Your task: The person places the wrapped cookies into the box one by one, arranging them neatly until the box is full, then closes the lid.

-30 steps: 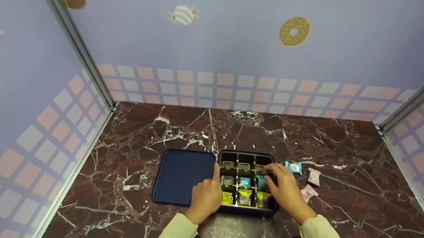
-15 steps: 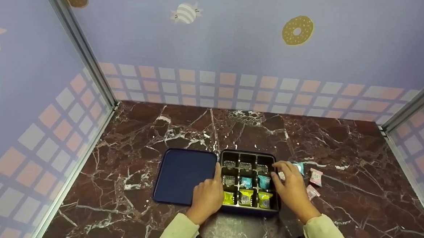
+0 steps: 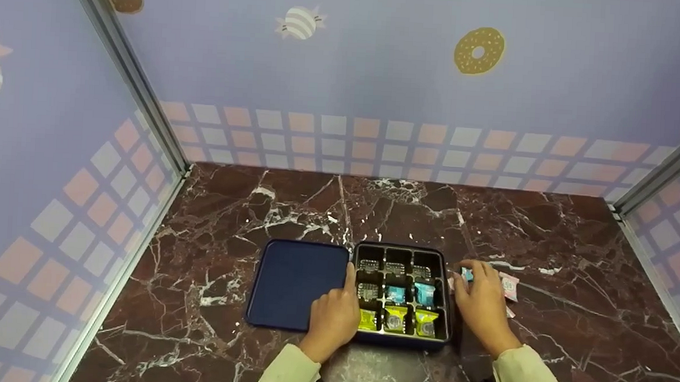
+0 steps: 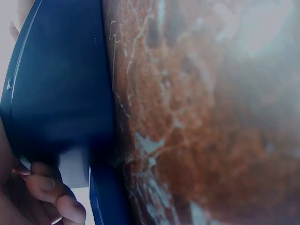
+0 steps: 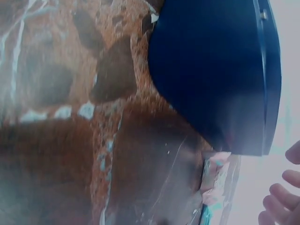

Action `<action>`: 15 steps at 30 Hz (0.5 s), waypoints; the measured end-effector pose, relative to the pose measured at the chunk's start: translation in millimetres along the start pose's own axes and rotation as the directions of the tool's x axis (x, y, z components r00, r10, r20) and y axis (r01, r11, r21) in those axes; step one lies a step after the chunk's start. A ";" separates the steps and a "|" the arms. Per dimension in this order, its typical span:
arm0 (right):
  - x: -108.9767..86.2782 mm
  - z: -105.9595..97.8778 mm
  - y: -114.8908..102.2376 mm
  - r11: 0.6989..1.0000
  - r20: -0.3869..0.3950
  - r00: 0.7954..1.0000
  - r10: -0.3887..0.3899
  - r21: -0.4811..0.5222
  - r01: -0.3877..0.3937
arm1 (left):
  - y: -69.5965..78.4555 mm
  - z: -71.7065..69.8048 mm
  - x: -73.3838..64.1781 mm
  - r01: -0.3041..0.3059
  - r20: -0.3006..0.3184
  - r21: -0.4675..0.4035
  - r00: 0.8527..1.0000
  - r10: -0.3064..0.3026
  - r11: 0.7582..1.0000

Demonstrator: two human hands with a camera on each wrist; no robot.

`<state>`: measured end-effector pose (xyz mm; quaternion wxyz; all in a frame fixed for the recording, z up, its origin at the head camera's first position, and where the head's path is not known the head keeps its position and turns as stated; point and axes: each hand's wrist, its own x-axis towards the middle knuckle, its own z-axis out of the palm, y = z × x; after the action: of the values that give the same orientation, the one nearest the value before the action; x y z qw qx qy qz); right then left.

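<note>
A dark blue box (image 3: pixel 406 340) with a black divided insert holds yellow-wrapped candies (image 3: pixel 395 318) in its front row and blue-wrapped candies (image 3: pixel 425 293) in two middle compartments. My left hand (image 3: pixel 333 316) holds the box's left side, index finger straight along the rim and the other fingers curled against the wall. To the right of the box, my right hand (image 3: pixel 479 303) hovers over loose wrapped candies, its fingers loosely bent with nothing seen between them. It partly covers a blue candy (image 3: pixel 467 274) and a pink candy (image 3: pixel 509 287). In the right wrist view, pink wrappers (image 5: pixel 216 173) lie beside the box.
The dark blue lid (image 3: pixel 300 285) lies flat on the marbled table (image 3: pixel 216 213), left of the box. A purple patterned wall (image 3: pixel 346 80) rises behind, with side panels at left and right. The back-row compartments (image 3: pixel 396 258) show only the insert's bottom.
My right hand has withdrawn from the box's right-hand compartments and moved right, over the loose candies. The left hand stays at the box's left side.
</note>
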<state>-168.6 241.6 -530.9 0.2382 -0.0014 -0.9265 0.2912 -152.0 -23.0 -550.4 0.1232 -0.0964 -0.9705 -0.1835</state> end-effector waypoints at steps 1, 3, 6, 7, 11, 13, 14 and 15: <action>0.4 -0.2 1.8 1.000 0.000 1.000 0.012 -0.009 -0.012 | -0.2 0.0 -0.1 0.002 0.000 0.000 1.000 -0.002 1.000; 1.5 -1.0 5.3 0.999 -0.004 1.000 0.029 -0.026 -0.029 | -0.3 -0.4 -0.3 0.007 0.002 0.000 1.000 -0.007 1.000; 3.1 -2.0 10.9 0.998 -0.014 0.999 0.046 -0.050 -0.046 | -0.9 0.1 -0.4 0.007 0.006 0.002 1.000 -0.007 1.000; 3.6 -2.3 12.6 0.997 -0.012 0.999 0.053 -0.056 -0.053 | -0.8 0.0 -0.4 0.007 0.009 0.005 1.000 -0.007 1.000; 5.4 -3.5 19.2 0.992 0.014 0.995 0.100 -0.079 -0.098 | -0.7 0.2 -0.3 0.002 0.013 0.010 1.000 -0.002 1.000; 6.7 -4.0 22.0 0.988 0.041 0.991 0.129 -0.090 -0.125 | -0.3 0.0 0.0 0.001 0.008 0.010 1.000 -0.001 1.000; 7.6 -4.1 23.3 0.986 0.053 0.988 0.142 -0.096 -0.137 | -0.1 0.0 0.1 0.000 0.006 0.009 1.000 0.000 1.000; 8.5 -4.3 24.4 0.984 0.065 0.986 0.152 -0.103 -0.144 | -0.2 0.1 0.1 -0.002 0.001 0.011 1.000 0.002 1.000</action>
<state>-177.6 265.3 -537.2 0.1815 -0.0712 -0.9451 0.2624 -152.2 -23.1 -550.6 0.1235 -0.0967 -0.9714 -0.1780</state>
